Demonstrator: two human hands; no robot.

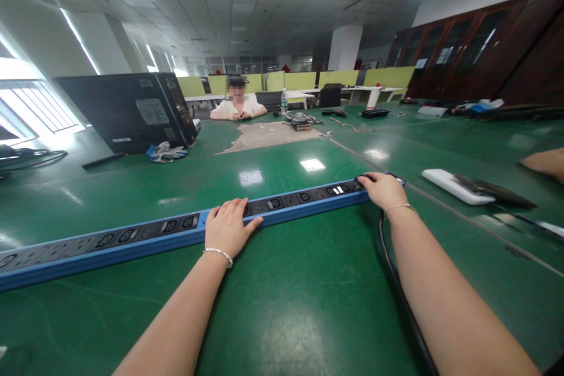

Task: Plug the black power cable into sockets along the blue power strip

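Observation:
A long blue power strip [286, 211] with a black socket face lies across the green table, from the left edge towards the right. My left hand [227, 224] rests over its middle, fingers across the top and thumb along the near side, gripping it. At the strip's right end, my right hand [384, 191] is closed around a black plug [363, 180] at the socket face. How deep the plug sits is hidden by my fingers. From below that hand, a black cable [392, 264] runs down along my right forearm.
A black computer case [127, 108] stands at the left, with gloves [166, 153] beside it. Across the table sits a person [238, 107] near a water bottle [284, 101]. A white power bank-like box [458, 186] lies right, and another person's arm [546, 163] reaches in.

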